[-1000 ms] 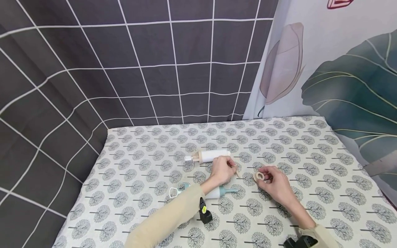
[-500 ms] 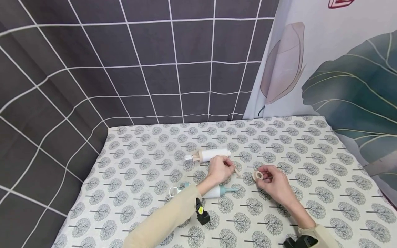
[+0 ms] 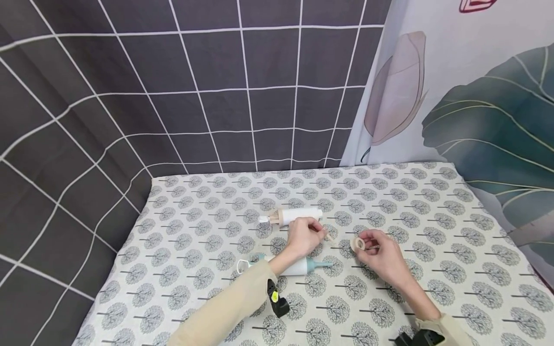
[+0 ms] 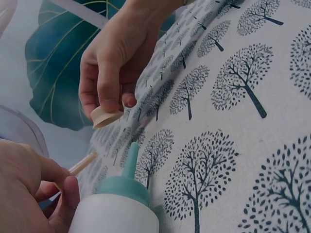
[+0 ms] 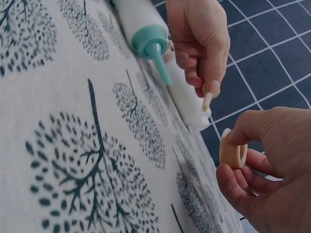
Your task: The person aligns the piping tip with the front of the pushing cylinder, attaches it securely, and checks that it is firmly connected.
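Note:
My left hand (image 3: 303, 235) pinches a small, slim beige tube (image 4: 83, 164) between thumb and fingers, its hollow end pointing toward the right hand. My right hand (image 3: 383, 254) holds a beige ring (image 5: 227, 153) by its rim, between thumb and fingertips; its round hole shows in the head view. A gap separates ring and tube. Under the left wrist lies a white cylinder with a teal cone-shaped nozzle (image 3: 320, 265) and a white loop handle (image 3: 242, 267). Behind the left hand, a second white cylinder (image 3: 298, 216) with a beige collar and beige rods lies on its side.
A tree-patterned cloth (image 3: 195, 240) covers the table. Dark curtains with white grid lines (image 3: 216, 96) hang behind and to the left. A pale curtain with a big leaf print (image 3: 489, 125) hangs on the right. Both wrists carry black camera mounts (image 3: 277, 300).
The left hand has drifted slightly left with the tube, a little away from the ring. The right hand stays nearly still, the ring tilting slightly. Both cylinders lie where they were.

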### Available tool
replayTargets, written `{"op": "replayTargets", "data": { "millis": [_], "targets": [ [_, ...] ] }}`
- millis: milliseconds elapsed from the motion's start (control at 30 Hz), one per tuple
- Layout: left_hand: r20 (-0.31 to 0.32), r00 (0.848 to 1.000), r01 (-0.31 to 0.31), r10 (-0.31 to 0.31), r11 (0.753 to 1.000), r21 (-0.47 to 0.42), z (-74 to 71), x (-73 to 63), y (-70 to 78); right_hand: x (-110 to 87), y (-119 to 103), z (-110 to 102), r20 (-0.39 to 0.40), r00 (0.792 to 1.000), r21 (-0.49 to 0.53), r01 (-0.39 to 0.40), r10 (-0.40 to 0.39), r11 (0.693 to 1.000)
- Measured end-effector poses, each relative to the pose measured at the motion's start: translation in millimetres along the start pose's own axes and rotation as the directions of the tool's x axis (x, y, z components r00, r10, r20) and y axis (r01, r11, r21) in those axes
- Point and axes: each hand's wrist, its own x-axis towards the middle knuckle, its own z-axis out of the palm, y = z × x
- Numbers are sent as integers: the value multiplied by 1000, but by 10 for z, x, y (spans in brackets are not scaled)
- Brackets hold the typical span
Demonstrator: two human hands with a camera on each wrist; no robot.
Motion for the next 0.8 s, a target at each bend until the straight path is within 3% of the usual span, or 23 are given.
{"op": "replayTargets", "data": {
  "millis": [267, 467, 800],
  "targets": [
    [-20, 1000, -12, 12, 1000, -25, -18, -33, -20, -10, -52, 7, 1, 1000, 37, -1, 0, 999],
    [-12, 1000, -5, 3, 994, -110, -42, -81, -17, -18, -106, 9, 11, 1000, 89, -9, 8, 996],
    [-30, 999, -29, 24, 982, -187, -67, -170, 0, -23, -179, 43, 25, 997, 114, -73, 71, 991]
  ]
}}
